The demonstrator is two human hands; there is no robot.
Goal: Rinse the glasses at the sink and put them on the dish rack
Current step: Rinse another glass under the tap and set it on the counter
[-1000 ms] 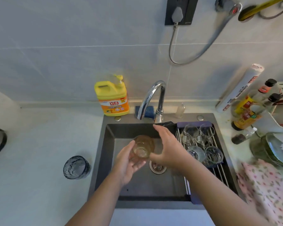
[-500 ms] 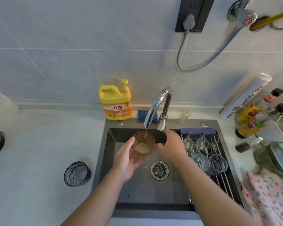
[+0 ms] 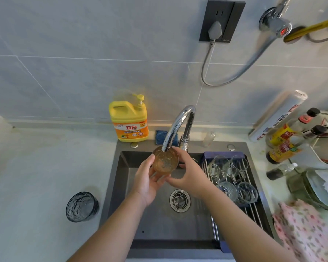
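At centre frame, over the dark sink (image 3: 178, 229), both forearms reach up from the lower edge and meet. The left hand (image 3: 147, 183) cradles an amber glass (image 3: 165, 161) from below, fingers curled under its base; the right hand (image 3: 189, 174) wraps its right side. The glass sits mouth-up just under the tap (image 3: 178, 123). Clear glasses (image 3: 246, 191) lie on the dish rack (image 3: 223, 154) at right; a dark glass (image 3: 82, 206) stands lower left.

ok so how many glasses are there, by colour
amber glass: 1, under the tap
dark glass: 1, on the counter
clear glasses: 4, on the rack
total: 6
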